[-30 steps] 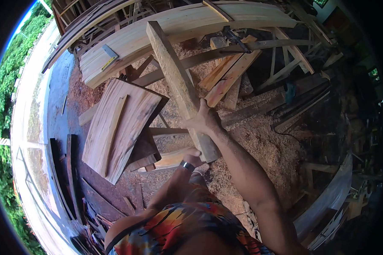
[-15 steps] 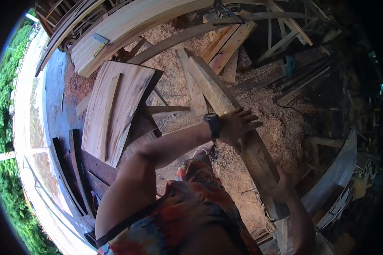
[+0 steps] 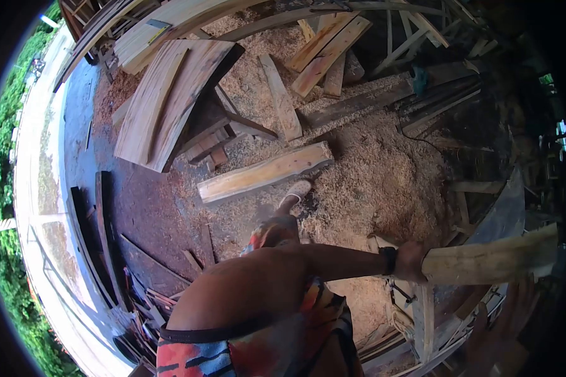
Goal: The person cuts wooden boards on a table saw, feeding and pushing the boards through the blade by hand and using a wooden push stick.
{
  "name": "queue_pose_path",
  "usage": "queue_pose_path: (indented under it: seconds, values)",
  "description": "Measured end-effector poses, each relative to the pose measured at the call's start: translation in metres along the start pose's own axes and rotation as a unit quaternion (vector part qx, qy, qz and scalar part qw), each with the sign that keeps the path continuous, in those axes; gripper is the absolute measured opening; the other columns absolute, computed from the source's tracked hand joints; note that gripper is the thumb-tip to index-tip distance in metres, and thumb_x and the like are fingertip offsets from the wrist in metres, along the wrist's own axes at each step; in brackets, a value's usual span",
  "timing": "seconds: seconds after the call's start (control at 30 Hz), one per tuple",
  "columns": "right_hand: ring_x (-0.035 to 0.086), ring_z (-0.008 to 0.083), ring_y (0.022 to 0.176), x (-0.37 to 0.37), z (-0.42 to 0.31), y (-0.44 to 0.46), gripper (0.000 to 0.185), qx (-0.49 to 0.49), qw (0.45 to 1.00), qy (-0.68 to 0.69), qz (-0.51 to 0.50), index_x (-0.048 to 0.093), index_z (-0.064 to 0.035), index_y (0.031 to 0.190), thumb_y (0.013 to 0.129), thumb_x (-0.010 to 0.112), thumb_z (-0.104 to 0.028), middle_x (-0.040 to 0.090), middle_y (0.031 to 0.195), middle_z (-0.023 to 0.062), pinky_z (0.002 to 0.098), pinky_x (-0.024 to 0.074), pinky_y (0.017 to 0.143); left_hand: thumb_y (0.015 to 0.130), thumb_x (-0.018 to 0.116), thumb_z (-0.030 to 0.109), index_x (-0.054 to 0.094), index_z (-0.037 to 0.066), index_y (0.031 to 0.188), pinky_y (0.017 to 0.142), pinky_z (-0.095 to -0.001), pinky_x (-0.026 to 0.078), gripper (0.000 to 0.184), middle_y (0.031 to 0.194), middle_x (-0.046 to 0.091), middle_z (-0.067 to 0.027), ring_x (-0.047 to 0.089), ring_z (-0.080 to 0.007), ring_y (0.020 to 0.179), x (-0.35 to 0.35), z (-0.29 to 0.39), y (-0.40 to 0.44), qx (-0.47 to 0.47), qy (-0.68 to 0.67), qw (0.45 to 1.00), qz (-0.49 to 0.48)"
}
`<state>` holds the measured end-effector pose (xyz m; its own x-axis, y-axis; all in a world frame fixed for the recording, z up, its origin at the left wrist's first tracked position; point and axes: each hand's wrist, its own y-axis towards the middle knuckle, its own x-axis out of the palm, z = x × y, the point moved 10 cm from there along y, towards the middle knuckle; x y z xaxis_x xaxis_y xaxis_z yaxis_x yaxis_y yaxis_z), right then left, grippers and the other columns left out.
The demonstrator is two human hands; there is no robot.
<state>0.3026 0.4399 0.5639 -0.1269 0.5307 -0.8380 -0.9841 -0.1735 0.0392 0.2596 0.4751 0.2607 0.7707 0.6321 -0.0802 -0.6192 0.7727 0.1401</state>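
Observation:
My left hand (image 3: 412, 261), with a dark watch at the wrist, is closed around the near end of a thick wooden beam (image 3: 490, 256). The beam is held up at the right side, pale and rough-faced, and runs roughly level across the view. Below its far part is my right hand (image 3: 506, 317), dim and slightly blurred, with its fingers up against the beam's lower side. Under the beam stands an upright wooden post (image 3: 423, 320) of a support frame.
A plank (image 3: 264, 173) lies on the sawdust-covered floor (image 3: 383, 188) by my foot (image 3: 300, 188). Wide curved boards (image 3: 163, 103) stand at the left. More timber pieces (image 3: 333, 53) lie at the back. A green tool (image 3: 420, 80) sits on a long dark timber (image 3: 365, 103).
The beam has swung from a diagonal over the floor to the right side, with both hands moving along. My body has turned rightward, and the floor plank now shows fully.

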Motion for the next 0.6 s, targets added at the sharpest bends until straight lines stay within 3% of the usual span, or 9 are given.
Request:
queue_pose_path:
  seconds: [0.03,0.13,0.17,0.2,0.27,0.37,0.43,0.47,0.6]
  values:
    - [0.040,0.0424,0.133,-0.011,0.004,-0.018,0.051,0.012,0.998,0.029,0.059,0.046,0.0044,0.135,0.090,0.058,-0.018,0.050,0.138,0.0193,0.0552,0.0303,0.111,0.053,0.089,0.031,0.054,0.000,0.112,0.078,-0.0449,0.054,0.075,0.098,0.068,-0.0196,0.067,-0.0373,0.091,-0.009,0.005,-0.003,-0.007,-0.042,0.998,0.049]
    - [0.050,0.0380,0.122,0.018,-0.006,-0.051,0.052,0.064,0.990,0.095,0.077,0.054,0.0037,0.122,0.076,0.071,-0.014,0.053,0.129,0.0212,0.0537,0.0396,0.103,0.058,0.091,0.032,0.043,-0.004,0.128,0.094,-0.0403,0.051,0.093,0.115,0.064,-0.0216,0.064,-0.0333,0.108,-0.060,-0.005,-0.019,-0.071,-0.092,0.987,0.109]
    - [0.048,0.0385,0.125,0.045,-0.008,-0.060,0.054,0.081,0.984,0.150,0.052,0.053,0.0037,0.126,0.077,0.070,-0.013,0.050,0.132,0.0208,0.0523,0.0388,0.104,0.057,0.092,0.031,0.040,-0.005,0.132,0.100,-0.0398,0.048,0.098,0.121,0.061,-0.0205,0.061,-0.0317,0.114,-0.085,-0.010,-0.024,-0.018,-0.158,0.974,0.164]
    - [0.046,0.0389,0.128,0.077,-0.010,-0.071,0.056,0.106,0.974,0.201,0.018,0.051,0.0037,0.130,0.079,0.068,-0.012,0.048,0.136,0.0204,0.0508,0.0379,0.105,0.058,0.092,0.028,0.039,-0.005,0.132,0.102,-0.0391,0.047,0.098,0.121,0.060,-0.0201,0.059,-0.0299,0.115,-0.123,-0.003,-0.041,-0.043,-0.159,0.966,0.202]
    - [0.047,0.0398,0.127,0.131,-0.018,-0.090,0.054,0.178,0.939,0.293,-0.024,0.051,0.0022,0.130,0.080,0.067,-0.010,0.048,0.137,0.0204,0.0490,0.0380,0.105,0.064,0.086,0.017,0.051,-0.007,0.117,0.087,-0.0359,0.055,0.068,0.109,0.066,-0.0182,0.067,-0.0253,0.098,-0.186,0.002,-0.073,-0.022,-0.301,0.919,0.253]
    - [0.047,0.0402,0.126,0.178,-0.044,-0.089,0.055,0.158,0.945,0.286,-0.032,0.051,-0.0017,0.132,0.080,0.067,-0.007,0.046,0.139,0.0203,0.0469,0.0407,0.102,0.075,0.076,0.011,0.059,-0.006,0.109,0.079,-0.0343,0.056,0.042,0.101,0.068,-0.0150,0.068,-0.0234,0.086,-0.295,0.017,-0.154,0.019,-0.303,0.878,0.371]
    - [0.048,0.0399,0.126,0.188,-0.070,-0.064,0.055,0.159,0.928,0.334,-0.042,0.050,-0.0030,0.133,0.081,0.067,-0.008,0.046,0.140,0.0204,0.0460,0.0416,0.102,0.079,0.071,0.019,0.061,-0.005,0.110,0.086,-0.0356,0.052,0.040,0.098,0.067,-0.0125,0.065,-0.0219,0.090,-0.354,0.014,-0.219,0.035,-0.311,0.846,0.431]
    - [0.048,0.0397,0.126,0.188,-0.084,-0.047,0.055,0.157,0.918,0.362,-0.049,0.050,-0.0035,0.133,0.081,0.067,-0.009,0.046,0.140,0.0204,0.0455,0.0420,0.102,0.083,0.069,0.029,0.057,0.001,0.119,0.092,-0.0393,0.050,0.048,0.108,0.064,-0.0093,0.062,-0.0248,0.101,-0.379,0.012,-0.255,0.027,-0.294,0.837,0.460]
    - [0.050,0.0389,0.125,0.153,-0.163,0.048,0.054,0.070,0.921,0.378,-0.057,0.051,-0.0014,0.132,0.082,0.068,-0.011,0.047,0.138,0.0216,0.0447,0.0435,0.101,0.094,0.055,0.034,0.054,0.004,0.127,0.098,-0.0448,0.047,0.044,0.122,0.062,-0.0124,0.059,-0.0277,0.112,-0.429,0.037,-0.387,0.068,-0.350,0.761,0.542]
